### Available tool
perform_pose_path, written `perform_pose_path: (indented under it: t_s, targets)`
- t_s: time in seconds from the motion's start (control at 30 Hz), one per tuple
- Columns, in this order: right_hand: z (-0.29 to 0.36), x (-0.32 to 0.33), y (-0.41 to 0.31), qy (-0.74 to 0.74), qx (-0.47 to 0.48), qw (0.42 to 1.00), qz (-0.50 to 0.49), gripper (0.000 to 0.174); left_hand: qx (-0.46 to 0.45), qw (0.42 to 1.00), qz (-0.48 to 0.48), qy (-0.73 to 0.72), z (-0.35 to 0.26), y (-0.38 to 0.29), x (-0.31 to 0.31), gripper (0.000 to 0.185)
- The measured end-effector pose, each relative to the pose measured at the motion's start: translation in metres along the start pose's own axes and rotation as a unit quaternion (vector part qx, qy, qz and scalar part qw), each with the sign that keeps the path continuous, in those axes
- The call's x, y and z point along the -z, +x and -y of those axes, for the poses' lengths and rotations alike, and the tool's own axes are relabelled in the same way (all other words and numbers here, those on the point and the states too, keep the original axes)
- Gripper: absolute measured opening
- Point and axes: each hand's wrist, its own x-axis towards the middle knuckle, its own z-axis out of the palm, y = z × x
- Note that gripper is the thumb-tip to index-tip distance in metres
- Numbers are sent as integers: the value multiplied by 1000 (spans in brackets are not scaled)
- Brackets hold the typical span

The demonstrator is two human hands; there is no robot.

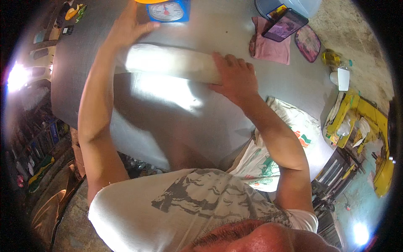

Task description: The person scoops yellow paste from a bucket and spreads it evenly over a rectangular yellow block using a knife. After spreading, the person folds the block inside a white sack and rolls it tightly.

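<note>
A thick white roll (176, 61) lies across the metal tabletop (204, 126); whether it is dough or wrapped material I cannot tell. My right hand (237, 75) grips its right end, fingers over the far side and thumb at the near side. My left hand (127, 30) reaches past the roll's left end, thumb spread away from the fingers. The thumb tip is close to the lower left corner of a blue dial scale (185, 12); contact is unclear. The other fingertips run out at the top edge. Above the dial shows an orange pan (151, 1).
At the back right, a phone (285, 25) leans against a translucent tub (302, 8), over a pink cloth (272, 50). A bottle of yellow liquid (330, 59) stands by the wall. Printed white bags (261, 163) lie under my right arm. Yellow peppers (72, 12) are far left.
</note>
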Motion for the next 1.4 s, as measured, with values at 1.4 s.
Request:
perform_pose_path:
  t_s: [1.4]
  targets:
    - [-22,-65,15,251,-66,910,-324,84,179,947,-119,240,-13,19,-50,104]
